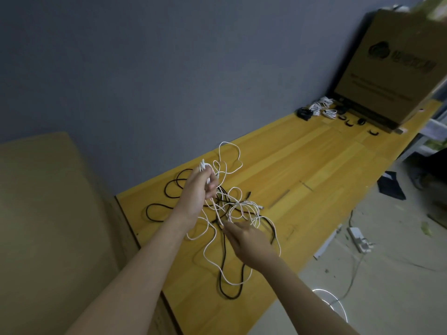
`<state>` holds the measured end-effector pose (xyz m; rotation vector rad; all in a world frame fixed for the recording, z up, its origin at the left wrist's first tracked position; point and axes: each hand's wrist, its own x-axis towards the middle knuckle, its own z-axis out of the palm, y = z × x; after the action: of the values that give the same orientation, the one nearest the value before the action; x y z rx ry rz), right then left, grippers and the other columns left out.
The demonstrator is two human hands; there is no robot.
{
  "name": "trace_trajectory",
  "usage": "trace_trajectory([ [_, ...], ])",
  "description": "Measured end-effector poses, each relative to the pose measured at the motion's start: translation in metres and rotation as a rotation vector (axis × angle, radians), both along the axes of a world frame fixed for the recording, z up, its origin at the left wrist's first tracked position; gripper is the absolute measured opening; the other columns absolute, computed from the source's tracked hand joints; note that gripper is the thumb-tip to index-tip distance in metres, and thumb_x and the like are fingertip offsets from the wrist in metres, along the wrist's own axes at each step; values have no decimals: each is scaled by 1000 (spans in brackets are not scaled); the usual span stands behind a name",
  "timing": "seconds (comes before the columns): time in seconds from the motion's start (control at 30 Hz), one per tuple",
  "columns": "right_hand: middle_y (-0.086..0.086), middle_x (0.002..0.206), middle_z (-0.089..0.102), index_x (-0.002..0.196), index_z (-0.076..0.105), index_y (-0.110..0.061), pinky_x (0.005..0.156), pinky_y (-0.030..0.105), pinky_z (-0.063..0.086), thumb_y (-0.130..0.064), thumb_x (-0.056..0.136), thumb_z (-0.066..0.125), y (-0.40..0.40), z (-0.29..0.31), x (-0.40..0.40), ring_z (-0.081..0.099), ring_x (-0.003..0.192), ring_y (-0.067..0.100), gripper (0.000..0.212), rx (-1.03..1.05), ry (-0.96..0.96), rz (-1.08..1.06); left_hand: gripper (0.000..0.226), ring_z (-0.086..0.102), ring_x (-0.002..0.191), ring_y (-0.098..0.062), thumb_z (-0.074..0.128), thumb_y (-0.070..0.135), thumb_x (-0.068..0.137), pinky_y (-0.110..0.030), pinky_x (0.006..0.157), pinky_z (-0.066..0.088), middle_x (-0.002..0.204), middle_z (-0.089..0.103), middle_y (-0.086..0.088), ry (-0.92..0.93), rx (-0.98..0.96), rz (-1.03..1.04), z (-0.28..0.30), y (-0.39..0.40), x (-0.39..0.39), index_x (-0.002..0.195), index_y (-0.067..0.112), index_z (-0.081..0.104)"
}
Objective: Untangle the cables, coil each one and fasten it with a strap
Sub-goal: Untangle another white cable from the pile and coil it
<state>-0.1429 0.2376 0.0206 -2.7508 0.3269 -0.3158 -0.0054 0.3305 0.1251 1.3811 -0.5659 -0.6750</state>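
table [302, 165]: yellow wood planks, smooth, slight sheen. white cables [232, 206] and black cables [157, 210]: smooth plastic jackets. box [396, 68]: matt brown cardboard.

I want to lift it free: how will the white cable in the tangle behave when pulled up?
Probably floppy: the white cable droops in loose loops below the left hand. Likely snags, since it crosses the black cable.

Grey wall [169, 68], wooden table [314, 165]
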Motion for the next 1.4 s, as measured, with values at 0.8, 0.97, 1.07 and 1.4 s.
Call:
trace_trajectory([
  [0.8,4,83,70,91,69,-15,76,39,48,-24,99,50,-52,14,9,64,80,25,22,584,-166,-320,33,25,42,-9,45,32,99,-18,45,31,48,27,7,32,183,-399,4,3,-15,71,16,46],
  [0.97,0,90,70,89,67,-16,80,36,47,-20,99,50,-52,-13,3,63,86,19,20,636,48,-363,41,24,44,-10,47,58,81,-17,46,34,50,25,8,114,52,-336,5,5,-9,72,18,42],
  [1.07,6,79,65,79,61,-16,65,31,47,-13,100,46,-61,28,19,59,69,18,26,770,-188,-512,42,23,44,-11,43,59,84,-17,47,35,51,25,6,73,13,-262,2,3,-6,68,20,41],
  [1.4,-1,76,60,97,67,-10,62,27,39,-24,98,52,-59,113,48,50,68,13,21,348,-744,-462,45,23,41,-9,32,44,102,-16,44,33,47,28,7,104,15,-145,-2,-4,-2,65,21,44],
])
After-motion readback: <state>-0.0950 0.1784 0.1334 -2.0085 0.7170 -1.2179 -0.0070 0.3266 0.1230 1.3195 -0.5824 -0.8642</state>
